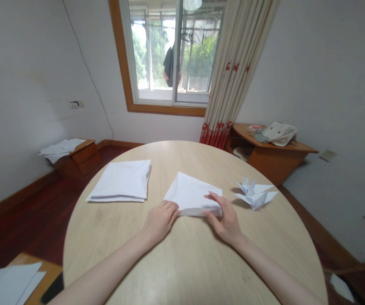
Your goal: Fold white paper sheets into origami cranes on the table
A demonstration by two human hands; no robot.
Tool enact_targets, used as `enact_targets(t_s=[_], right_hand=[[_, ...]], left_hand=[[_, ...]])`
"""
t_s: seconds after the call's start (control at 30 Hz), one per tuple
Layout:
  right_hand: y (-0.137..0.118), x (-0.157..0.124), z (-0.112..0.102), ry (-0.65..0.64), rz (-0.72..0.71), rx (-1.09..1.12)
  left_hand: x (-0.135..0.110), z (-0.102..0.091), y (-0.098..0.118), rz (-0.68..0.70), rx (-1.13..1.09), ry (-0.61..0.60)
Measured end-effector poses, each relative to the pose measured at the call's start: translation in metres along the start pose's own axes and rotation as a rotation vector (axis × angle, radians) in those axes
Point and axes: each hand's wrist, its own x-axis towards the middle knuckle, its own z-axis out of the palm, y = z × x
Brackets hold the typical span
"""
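Head view: the one camera looked forward and down across your two forearms.

Left hand: your left hand (161, 221) lay on the near-left corner of the folded white sheet (192, 195), its fingers curled at the edge.

Right hand: your right hand (224, 220) rested on the sheet's near-right part, its fingers spread. Your hands were apart, both touching the sheet (whether either pinched it, you could not tell from this view).

Progress: the sheet sat in the middle of the surface (189, 264), folded to a point at the far end. A finished-looking paper figure (255, 194) stood just right of it, with pointed wings. To the left lay a flat stack of white paper (119, 181), apparently unfolded.

Surface: round, pale wood-grain, with a bare stretch before you.

Room: more white paper (62, 148) lay on a low wooden cabinet (85, 157), and a cloth bag (279, 133) sat on a corner table (273, 163). Beyond them were a red-brown wooden floor (36, 212), a window (170, 51) and a red-patterned curtain (236, 72).
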Motion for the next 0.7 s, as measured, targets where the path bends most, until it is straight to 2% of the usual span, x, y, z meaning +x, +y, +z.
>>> enact_targets(t_s=[0.1,0.2,0.37,0.43,0.7], right_hand=[[-0.007,0.009,0.004,0.051,-0.168,-0.162],[-0.016,0.019,0.013,-0.020,-0.289,-0.304],[-0.024,0.023,0.040,-0.036,-0.277,-0.422],[-0.022,0.021,0.047,0.021,-0.316,-0.453],[-0.018,0.017,0.045,-0.005,-0.266,-0.533]], left_hand=[[0.001,0.003,-0.001,0.001,-0.022,0.030],[0.001,0.005,-0.002,-0.021,-0.033,0.029],[0.002,0.005,0.000,-0.050,-0.006,0.004],[0.002,0.005,0.000,-0.062,-0.005,0.006],[0.001,0.006,0.000,-0.068,-0.012,0.039]])
